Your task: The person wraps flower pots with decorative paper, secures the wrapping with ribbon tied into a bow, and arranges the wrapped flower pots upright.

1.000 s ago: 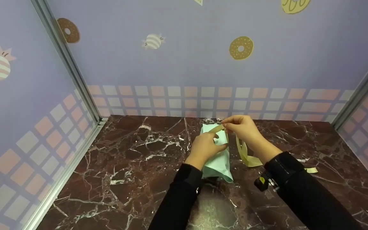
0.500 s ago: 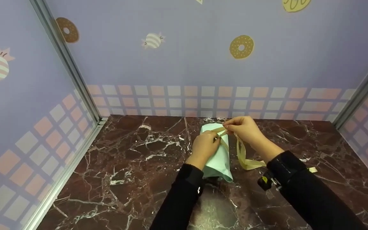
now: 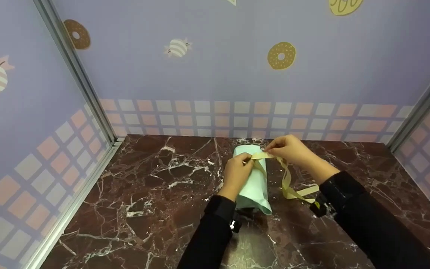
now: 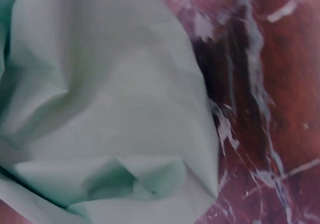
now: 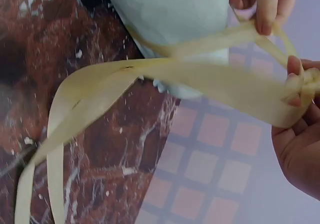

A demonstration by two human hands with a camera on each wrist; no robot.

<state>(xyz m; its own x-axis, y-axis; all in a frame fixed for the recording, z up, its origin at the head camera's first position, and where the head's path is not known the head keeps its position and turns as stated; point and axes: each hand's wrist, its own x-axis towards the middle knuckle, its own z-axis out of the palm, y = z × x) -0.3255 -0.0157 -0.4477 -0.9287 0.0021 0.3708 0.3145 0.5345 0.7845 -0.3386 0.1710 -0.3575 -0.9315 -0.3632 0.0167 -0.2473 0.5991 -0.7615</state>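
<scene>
A pale mint-green wrapped package (image 3: 253, 186) lies lengthwise on the marble table. A yellow ribbon (image 3: 262, 155) crosses it near the far end, and a long loose tail hangs down on the right. My left hand (image 3: 236, 172) lies over the package's left side, pinching the ribbon between thumb and fingers. At the package's right, my right hand (image 3: 290, 151) pinches the ribbon too. Small loops of ribbon (image 5: 215, 82) run between both hands in the right wrist view. Only crumpled green wrapping (image 4: 125, 94) and tabletop show in the left wrist view; the left fingers are hidden there.
The dark red marble tabletop (image 3: 162, 224) stretches around the package. Behind it stands a lilac wall (image 3: 215, 67) with printed sweets and checks. A metal rail (image 3: 84, 186) edges the table's left side.
The left hand's fingers have drawn in to pinch the ribbon, which now stretches flat between the hands. The right hand has moved slightly right, and the hanging tail has shifted with it.
</scene>
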